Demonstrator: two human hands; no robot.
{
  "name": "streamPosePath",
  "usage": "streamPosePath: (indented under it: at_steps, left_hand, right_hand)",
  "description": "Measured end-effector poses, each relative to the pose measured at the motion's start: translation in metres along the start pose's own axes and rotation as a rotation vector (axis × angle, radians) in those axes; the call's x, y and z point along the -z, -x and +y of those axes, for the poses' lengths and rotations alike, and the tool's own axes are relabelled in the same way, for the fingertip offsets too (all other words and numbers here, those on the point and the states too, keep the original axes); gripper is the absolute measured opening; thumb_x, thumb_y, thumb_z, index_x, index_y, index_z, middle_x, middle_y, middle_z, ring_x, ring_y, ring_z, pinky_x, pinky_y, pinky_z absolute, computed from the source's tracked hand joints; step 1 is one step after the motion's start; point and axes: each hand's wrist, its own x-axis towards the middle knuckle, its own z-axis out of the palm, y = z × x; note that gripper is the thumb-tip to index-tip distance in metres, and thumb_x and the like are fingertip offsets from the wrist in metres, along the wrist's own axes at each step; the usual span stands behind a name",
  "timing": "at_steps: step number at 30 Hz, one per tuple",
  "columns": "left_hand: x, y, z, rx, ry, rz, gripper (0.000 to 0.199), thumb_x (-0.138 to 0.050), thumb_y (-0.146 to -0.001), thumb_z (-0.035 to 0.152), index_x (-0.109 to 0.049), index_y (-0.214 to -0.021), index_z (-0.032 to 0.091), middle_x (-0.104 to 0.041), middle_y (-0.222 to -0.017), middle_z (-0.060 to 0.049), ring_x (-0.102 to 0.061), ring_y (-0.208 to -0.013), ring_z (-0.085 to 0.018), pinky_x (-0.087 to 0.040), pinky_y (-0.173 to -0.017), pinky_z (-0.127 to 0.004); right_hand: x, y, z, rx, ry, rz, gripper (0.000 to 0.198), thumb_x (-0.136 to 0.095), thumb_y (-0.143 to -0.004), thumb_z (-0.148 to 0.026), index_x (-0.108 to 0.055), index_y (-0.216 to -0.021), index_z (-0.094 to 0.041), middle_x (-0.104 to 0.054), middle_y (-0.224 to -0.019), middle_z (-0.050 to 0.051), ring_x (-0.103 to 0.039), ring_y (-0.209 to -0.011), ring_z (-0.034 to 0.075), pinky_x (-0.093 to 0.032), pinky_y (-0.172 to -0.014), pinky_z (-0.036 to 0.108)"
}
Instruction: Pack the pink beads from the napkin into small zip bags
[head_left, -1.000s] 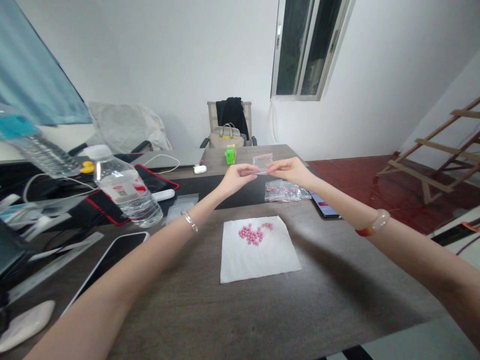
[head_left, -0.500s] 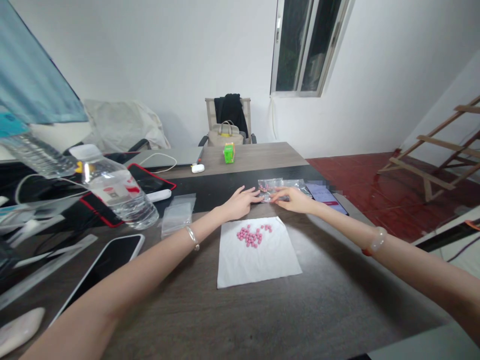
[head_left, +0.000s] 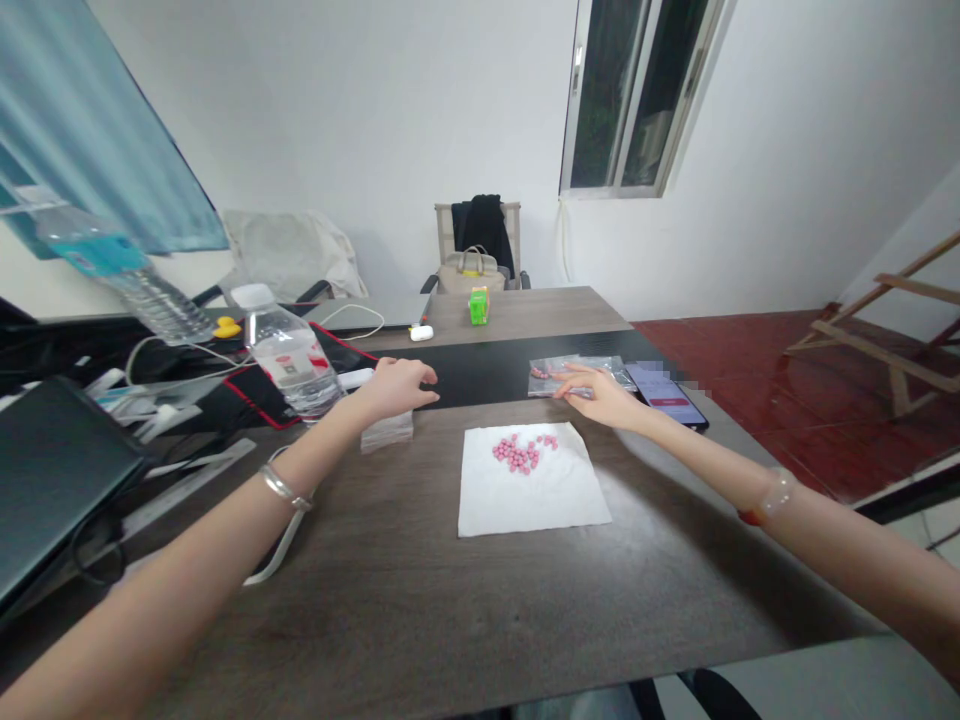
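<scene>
One bottle (head_left: 294, 362) near left hand (head_left: 399, 386)

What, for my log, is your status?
Left hand open by clear bags. Right hand open at filled bags. Pink balls loose on napkin. Nearer bottle close by left hand.

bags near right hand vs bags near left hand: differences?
Contents: the right-hand bags show pink pieces inside; no pink shows in the visible part of the left-hand bags.
Layout: the right-hand bags spread sideways; the left-hand bags look like a compact pile.
Place: the right-hand bags lie mostly on the black strip, the visible left-hand bags on brown desktop.
Shared: clear plastic.
</scene>
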Motion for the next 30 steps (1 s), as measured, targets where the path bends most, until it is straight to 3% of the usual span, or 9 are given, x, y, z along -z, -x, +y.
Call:
streamPosePath:
  at_steps: [3, 6, 10, 15, 21, 30]
  left_hand:
    - [-0.001, 0.027, -0.018, 0.053, -0.060, -0.039, 0.034, -0.054, -0.078, 0.037, -0.071, -0.097, 0.015, -0.071, -0.105, -0.014, -0.064, -0.100, -0.032, -0.046, -0.083, -0.037]
    - [-0.010, 0.050, -0.022, 0.071, -0.146, -0.079, 0.040, -0.053, -0.079, 0.041, -0.070, -0.099, 0.012, -0.070, -0.102, -0.018, -0.064, -0.098, -0.033, -0.047, -0.079, -0.036]
    - [-0.021, 0.066, -0.015, 0.076, -0.208, -0.085, 0.035, -0.046, -0.085, 0.034, -0.071, -0.096, 0.012, -0.071, -0.097, -0.018, -0.066, -0.095, -0.032, -0.047, -0.078, -0.036]
    - [-0.024, 0.069, -0.005, 0.078, -0.218, -0.060, 0.033, -0.041, -0.087, 0.025, -0.071, -0.081, 0.012, -0.072, -0.088, -0.018, -0.068, -0.089, -0.031, -0.047, -0.077, -0.036]
    - [-0.021, 0.069, 0.000, 0.094, -0.212, 0.002, 0.038, -0.038, -0.089, 0.032, -0.069, -0.081, 0.013, -0.073, -0.084, -0.018, -0.067, -0.087, -0.032, -0.045, -0.079, -0.039]
    - [-0.011, 0.063, -0.001, 0.067, -0.217, -0.019, 0.038, -0.036, -0.090, 0.031, -0.070, -0.079, 0.015, -0.073, -0.083, -0.016, -0.067, -0.089, -0.031, -0.042, -0.083, -0.040]
  right_hand:
    - [0.002, 0.005, -0.019, 0.028, -0.011, -0.005, 0.024, -0.052, -0.079, -0.014, -0.073, -0.085, -0.023, -0.067, -0.117, 0.005, -0.048, -0.127, 0.027, -0.036, -0.105, 0.054]
    - [0.001, 0.011, -0.039, 0.043, -0.026, 0.005, 0.023, -0.053, -0.079, -0.014, -0.073, -0.086, -0.024, -0.067, -0.117, 0.004, -0.050, -0.125, 0.026, -0.032, -0.106, 0.057]
    - [0.000, 0.017, -0.064, 0.104, -0.112, 0.034, 0.024, -0.054, -0.078, -0.013, -0.073, -0.087, -0.023, -0.071, -0.109, 0.005, -0.060, -0.114, 0.024, -0.042, -0.100, 0.052]
    - [-0.002, 0.026, -0.095, 0.173, -0.220, 0.071, 0.023, -0.053, -0.079, -0.013, -0.073, -0.087, -0.022, -0.073, -0.100, 0.005, -0.064, -0.106, 0.022, -0.046, -0.097, 0.045]
    - [-0.003, 0.037, -0.127, 0.119, -0.361, 0.019, 0.024, -0.052, -0.081, -0.013, -0.073, -0.086, -0.022, -0.074, -0.094, 0.005, -0.067, -0.093, 0.020, -0.050, -0.088, 0.038]
    - [-0.015, 0.045, -0.132, -0.025, -0.510, -0.018, 0.022, -0.052, -0.080, -0.017, -0.073, -0.088, -0.018, -0.074, -0.096, 0.009, -0.068, -0.090, 0.021, -0.051, -0.084, 0.035]
